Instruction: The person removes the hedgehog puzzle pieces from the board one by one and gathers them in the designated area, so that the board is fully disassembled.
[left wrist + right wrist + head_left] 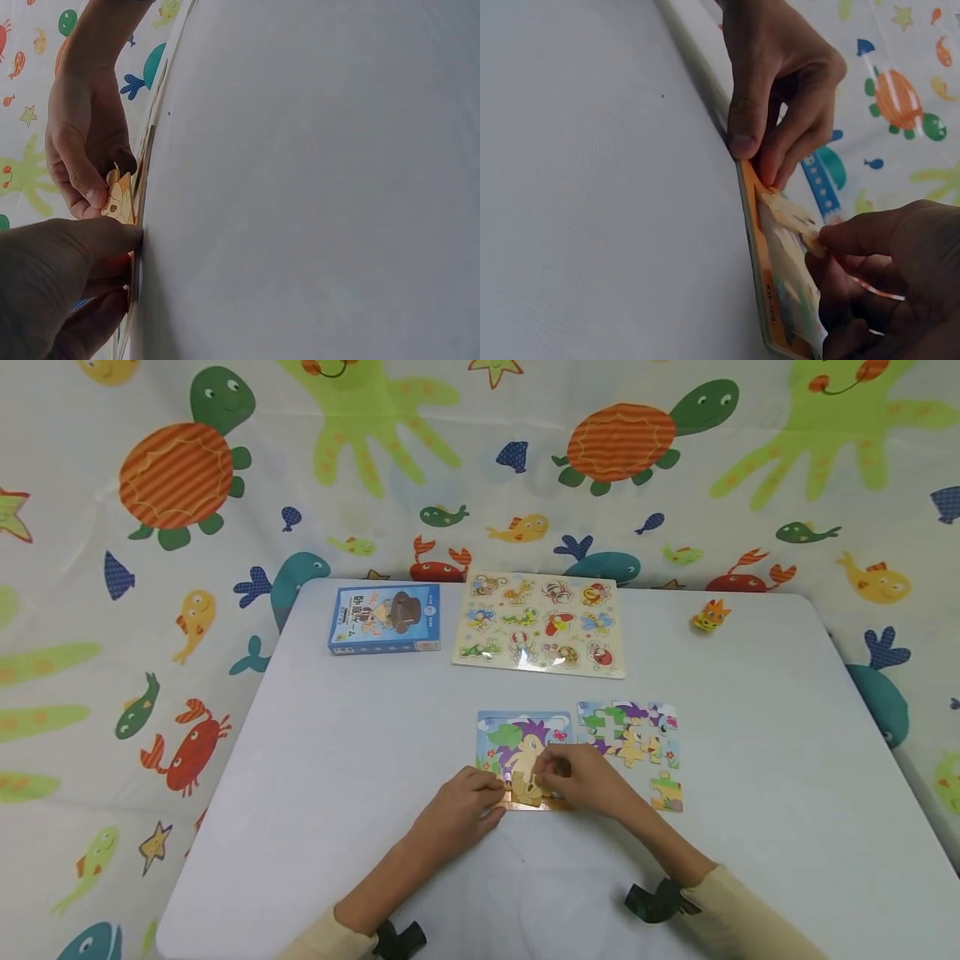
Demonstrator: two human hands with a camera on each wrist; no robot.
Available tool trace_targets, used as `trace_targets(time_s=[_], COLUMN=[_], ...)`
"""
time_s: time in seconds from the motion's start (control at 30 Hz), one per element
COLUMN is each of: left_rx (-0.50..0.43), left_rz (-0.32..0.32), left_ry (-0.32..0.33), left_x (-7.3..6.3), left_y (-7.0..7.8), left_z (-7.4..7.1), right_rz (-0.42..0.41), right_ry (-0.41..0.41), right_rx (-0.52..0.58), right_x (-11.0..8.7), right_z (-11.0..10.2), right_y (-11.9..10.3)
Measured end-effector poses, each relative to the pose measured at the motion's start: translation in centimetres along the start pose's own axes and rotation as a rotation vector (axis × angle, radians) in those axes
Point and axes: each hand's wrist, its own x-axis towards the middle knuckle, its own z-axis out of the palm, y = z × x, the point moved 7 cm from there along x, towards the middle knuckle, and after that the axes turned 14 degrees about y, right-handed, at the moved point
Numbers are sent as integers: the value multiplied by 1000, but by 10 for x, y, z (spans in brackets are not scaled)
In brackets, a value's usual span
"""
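Observation:
A jigsaw board (492, 718) with a purple-haired cartoon animal picture lies on the table in the head view. My left hand (459, 803) grips its near left edge, thumb along the side and fingertips on top. Between the thumb and fingers of my right hand (588, 779) is a tan puzzle piece (789, 214), pinched and tilted over the lower part of the board. The left hand's fingertips touch or nearly touch this piece; I cannot tell which. Partly joined puzzle pieces (632, 746) lie to the right of the board, and a separate green-and-yellow puzzle piece (666, 794) lies below them.
Behind the board are a blue box (385, 620) and a wooden insect puzzle (537, 625). A small orange-and-yellow toy (710, 616) stands at the back right of the white table (315, 793). A sea-animal printed cloth (420, 435) hangs behind.

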Motion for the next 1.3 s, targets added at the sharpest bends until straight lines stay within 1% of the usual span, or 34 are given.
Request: trace_targets(time_s=[0.1, 0.2, 0.27, 0.33, 0.4, 0.5, 0.63, 0.77, 0.9, 1.1, 1.3], left_rx=[-3, -14, -20, -18, -11, -2, 3, 0, -1, 0, -21], left_rz=[0, 10, 15, 18, 13, 5, 6, 3, -2, -1, -13], left_ry=[18, 39, 46, 42, 32, 22, 19, 14, 11, 15, 13], left_x=[0, -1, 0, -1, -1, -2, -2, -2, -1, -1, 0], left_y=[0, 0, 1, 2, 2, 1, 0, -1, -2, -3, -4], left_z=[0, -1, -1, -1, 0, 0, 0, 0, 0, 0, 0], right_rz=[11, 19, 17, 17, 19, 41, 78, 112, 119, 98, 61], right_ry=[5, 39, 84, 134, 163, 175, 163, 131, 115, 137, 183], right_rx=[23, 24, 4, -28, -64, -111, -140, -132, -124, -137, -155], right_x=[-2, -6, -10, -14, -19, -29, -43, -54, -58, -54, -53], right_z=[-2, -12, -26, -44, -62, -85, -103, -109, -112, -113, -112], right_y=[-1, 1, 5, 12, 22, 40, 62, 75, 80, 82, 83])
